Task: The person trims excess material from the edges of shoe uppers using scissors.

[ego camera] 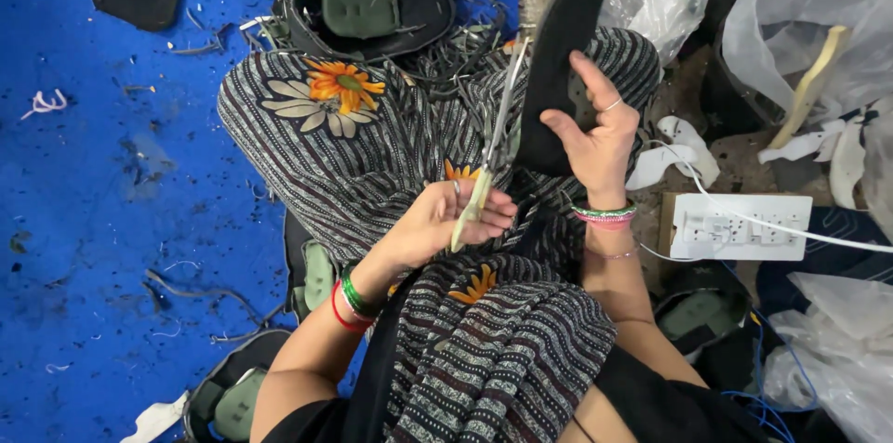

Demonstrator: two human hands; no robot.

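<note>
A black sole piece [563,43] is held upright over the lap by the right hand [600,141], fingers clamped on its near edge, so its rim is offered to the scissors [488,159], gripped by the left hand [446,220], fingers closed through the handles. More soles [367,6] are piled far on the blue floor [102,220].

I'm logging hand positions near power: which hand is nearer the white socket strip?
The right hand, gripping a black sole piece, is just up and left of the white socket strip. The left hand, holding scissors, sits farther left over the lap.
</note>
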